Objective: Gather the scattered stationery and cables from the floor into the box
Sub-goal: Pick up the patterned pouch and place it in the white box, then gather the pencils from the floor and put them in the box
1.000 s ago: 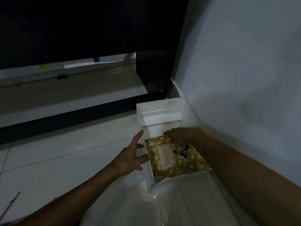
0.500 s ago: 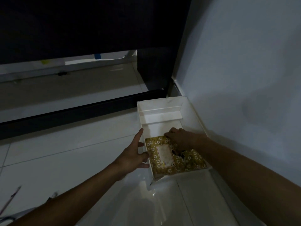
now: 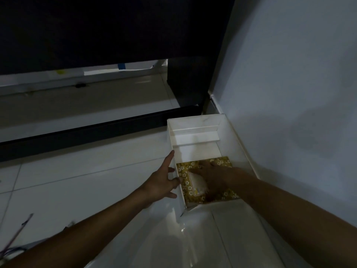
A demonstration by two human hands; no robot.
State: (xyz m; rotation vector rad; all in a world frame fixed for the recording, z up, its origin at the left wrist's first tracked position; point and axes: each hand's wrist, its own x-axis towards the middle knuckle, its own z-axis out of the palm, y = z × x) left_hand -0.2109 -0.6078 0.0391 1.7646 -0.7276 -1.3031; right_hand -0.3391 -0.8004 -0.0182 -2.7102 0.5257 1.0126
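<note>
While the white box [image 3: 230, 132] sits on the floor | floral notebook [image 3: 185, 178] inside, under flat right hand [image 3: 214, 176] | left hand [image 3: 164, 180] open, fingers spread on box's outer wall

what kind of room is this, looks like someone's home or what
Probably a room in a home, at a floor corner. Glossy white floor tiles meet a painted wall, with dark furniture standing on legs beside it. A white box holding a floral-patterned notebook sits in the corner.
</note>
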